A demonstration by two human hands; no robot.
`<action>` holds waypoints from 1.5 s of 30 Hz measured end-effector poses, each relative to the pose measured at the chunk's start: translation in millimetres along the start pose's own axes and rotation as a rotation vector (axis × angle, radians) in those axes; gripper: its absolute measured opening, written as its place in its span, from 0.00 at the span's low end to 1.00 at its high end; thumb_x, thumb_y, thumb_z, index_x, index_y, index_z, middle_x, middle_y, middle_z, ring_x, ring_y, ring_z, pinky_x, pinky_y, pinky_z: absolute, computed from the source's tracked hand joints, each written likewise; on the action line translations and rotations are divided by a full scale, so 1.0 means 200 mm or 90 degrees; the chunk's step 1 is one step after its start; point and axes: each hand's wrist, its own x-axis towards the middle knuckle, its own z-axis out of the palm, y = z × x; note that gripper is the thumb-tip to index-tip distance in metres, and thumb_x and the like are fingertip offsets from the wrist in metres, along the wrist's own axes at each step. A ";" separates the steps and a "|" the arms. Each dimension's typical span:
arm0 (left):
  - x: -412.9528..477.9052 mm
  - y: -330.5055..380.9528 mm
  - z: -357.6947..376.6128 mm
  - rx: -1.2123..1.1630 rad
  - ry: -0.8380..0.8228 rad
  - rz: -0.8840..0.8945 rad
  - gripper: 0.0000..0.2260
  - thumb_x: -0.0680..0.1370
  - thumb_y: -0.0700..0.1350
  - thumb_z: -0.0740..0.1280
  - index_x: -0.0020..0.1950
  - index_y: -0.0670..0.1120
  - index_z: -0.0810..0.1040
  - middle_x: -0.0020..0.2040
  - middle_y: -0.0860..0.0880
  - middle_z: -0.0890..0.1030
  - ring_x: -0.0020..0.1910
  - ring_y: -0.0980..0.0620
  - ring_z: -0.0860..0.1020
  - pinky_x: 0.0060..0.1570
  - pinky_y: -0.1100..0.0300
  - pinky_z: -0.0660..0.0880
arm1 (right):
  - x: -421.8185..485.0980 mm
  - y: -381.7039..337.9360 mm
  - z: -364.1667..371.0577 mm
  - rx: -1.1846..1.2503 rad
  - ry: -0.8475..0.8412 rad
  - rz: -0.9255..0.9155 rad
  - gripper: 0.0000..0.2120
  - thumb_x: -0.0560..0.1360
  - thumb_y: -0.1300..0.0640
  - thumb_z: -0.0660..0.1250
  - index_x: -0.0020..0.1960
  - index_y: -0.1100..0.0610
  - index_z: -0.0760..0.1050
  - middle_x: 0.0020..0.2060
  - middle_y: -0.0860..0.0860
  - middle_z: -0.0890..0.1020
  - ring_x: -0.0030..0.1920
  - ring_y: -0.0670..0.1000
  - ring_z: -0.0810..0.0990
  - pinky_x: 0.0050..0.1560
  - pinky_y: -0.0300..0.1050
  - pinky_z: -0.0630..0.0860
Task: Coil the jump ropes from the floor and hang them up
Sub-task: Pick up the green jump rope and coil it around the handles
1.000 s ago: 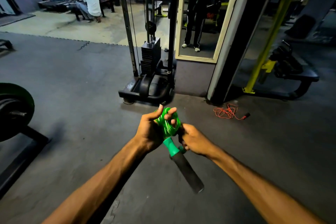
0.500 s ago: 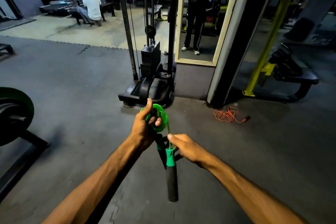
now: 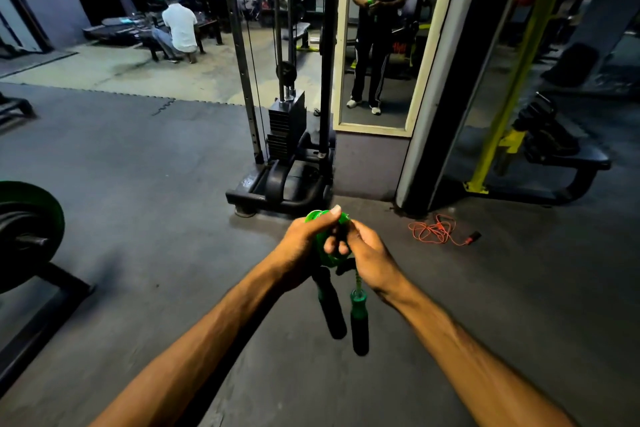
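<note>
A green jump rope (image 3: 323, 251) is coiled into a tight bundle in front of me. My left hand (image 3: 301, 246) grips the coil, thumb pointing up over it. My right hand (image 3: 372, 258) holds the coil's right side with curled fingers. Two black handles with green collars (image 3: 359, 317) hang down below my hands. An orange jump rope (image 3: 434, 229) lies in a loose tangle on the floor to the right, its dark handle (image 3: 473, 237) beside it.
A cable weight-stack machine (image 3: 287, 149) stands straight ahead, next to a wall mirror (image 3: 379, 45). A loaded barbell with a green plate (image 3: 24, 229) sits on a rack at left. A yellow-framed bench machine (image 3: 540, 149) is at right. A person sits far back left.
My right hand has moved up from the hanging handle to the coil and closed on it. Both handles now hang side by side. My view has shifted closer to the mirror.
</note>
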 end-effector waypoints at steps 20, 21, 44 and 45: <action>0.58 0.11 0.22 -0.015 -0.018 -0.015 0.14 0.74 0.44 0.72 0.54 0.35 0.80 0.46 0.37 0.77 0.35 0.50 0.77 0.38 0.60 0.77 | 0.42 -0.04 -0.49 0.126 -0.019 0.112 0.13 0.82 0.59 0.55 0.55 0.55 0.78 0.37 0.48 0.80 0.40 0.47 0.75 0.36 0.38 0.72; 0.63 0.12 0.21 -0.001 0.002 -0.002 0.17 0.72 0.44 0.74 0.54 0.34 0.81 0.47 0.36 0.77 0.37 0.48 0.77 0.40 0.58 0.76 | 0.47 -0.04 -0.50 0.139 -0.012 0.110 0.13 0.82 0.60 0.55 0.55 0.55 0.78 0.40 0.51 0.80 0.43 0.48 0.77 0.40 0.40 0.76; 2.42 1.35 -0.42 0.552 -0.063 0.351 0.19 0.75 0.57 0.69 0.58 0.44 0.77 0.45 0.51 0.82 0.43 0.56 0.80 0.44 0.59 0.77 | 2.46 -0.49 -0.76 -0.063 0.152 -0.069 0.12 0.82 0.54 0.56 0.56 0.61 0.74 0.43 0.56 0.79 0.44 0.52 0.77 0.48 0.47 0.75; 2.51 1.41 -0.42 0.544 -0.066 0.355 0.22 0.74 0.57 0.69 0.61 0.44 0.77 0.50 0.49 0.84 0.48 0.54 0.82 0.49 0.55 0.79 | 2.56 -0.53 -0.79 -0.077 0.159 -0.079 0.12 0.83 0.55 0.56 0.55 0.62 0.73 0.40 0.55 0.77 0.42 0.52 0.76 0.46 0.46 0.74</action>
